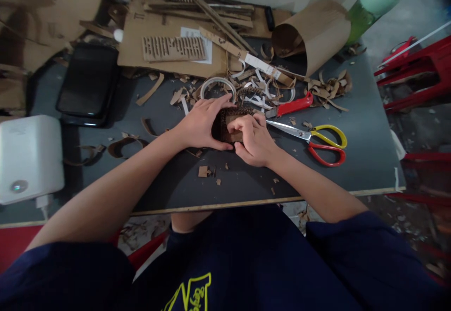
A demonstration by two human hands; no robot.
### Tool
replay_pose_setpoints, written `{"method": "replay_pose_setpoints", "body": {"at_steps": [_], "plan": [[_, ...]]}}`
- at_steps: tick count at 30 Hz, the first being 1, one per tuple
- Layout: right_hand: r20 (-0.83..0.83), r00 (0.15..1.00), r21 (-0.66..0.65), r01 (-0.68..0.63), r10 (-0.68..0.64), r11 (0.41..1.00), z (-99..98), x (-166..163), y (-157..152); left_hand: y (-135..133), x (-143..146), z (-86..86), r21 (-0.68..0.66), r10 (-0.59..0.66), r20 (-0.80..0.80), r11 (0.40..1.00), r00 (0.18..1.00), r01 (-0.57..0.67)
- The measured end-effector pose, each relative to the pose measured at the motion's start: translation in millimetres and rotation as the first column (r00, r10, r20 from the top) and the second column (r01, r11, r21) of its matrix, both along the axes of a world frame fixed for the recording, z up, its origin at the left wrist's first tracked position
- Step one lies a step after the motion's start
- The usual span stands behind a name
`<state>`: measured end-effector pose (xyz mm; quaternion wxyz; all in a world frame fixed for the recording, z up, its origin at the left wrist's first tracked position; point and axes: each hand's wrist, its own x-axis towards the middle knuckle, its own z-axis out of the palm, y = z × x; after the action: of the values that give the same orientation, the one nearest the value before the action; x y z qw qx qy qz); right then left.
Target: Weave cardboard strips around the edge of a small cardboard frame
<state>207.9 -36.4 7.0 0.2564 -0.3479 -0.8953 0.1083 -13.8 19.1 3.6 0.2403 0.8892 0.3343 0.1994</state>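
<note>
A small brown cardboard box [230, 135] with rough, corrugated-looking walls sits on the table between my hands. My left hand [201, 124] wraps round its left side, fingers at the far edge and thumb at the near edge. From the right, my right hand [256, 141] grips the box with its fingers curled over and into it and the thumb low at the near side; the fingertips are partly hidden. Just right of that hand lie scissors [306, 136] with one yellow and one red handle, blades partly apart. A red-handled cutter [292, 105] rests beyond them.
A roll of tape [217, 88] and paper scraps lie behind my hands. Further back are a cardboard sheet [134, 62], strips, a corrugated piece [174, 49] and a cardboard tube [317, 34]. A black case [88, 83] and a white device [30, 158] stand left.
</note>
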Motion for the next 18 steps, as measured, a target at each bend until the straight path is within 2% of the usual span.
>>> {"method": "replay_pose_setpoints", "body": {"at_steps": [6,12,18], "plan": [[-0.038,0.999,-0.014,0.004,-0.004,1.0,3.3,-0.6,0.8,0.2,0.7,-0.7,-0.015,0.01,-0.003,1.0,1.0,-0.01],[-0.056,0.998,0.037,-0.001,0.003,0.999,3.8,-0.2,0.4,1.2,0.7,-1.5,-0.003,0.016,0.009,1.0,1.0,-0.016],[-0.115,0.993,-0.03,0.006,-0.01,1.0,7.0,3.0,0.5,1.2,0.1,-0.6,0.002,-0.008,0.012,1.0,1.0,0.008]]}}
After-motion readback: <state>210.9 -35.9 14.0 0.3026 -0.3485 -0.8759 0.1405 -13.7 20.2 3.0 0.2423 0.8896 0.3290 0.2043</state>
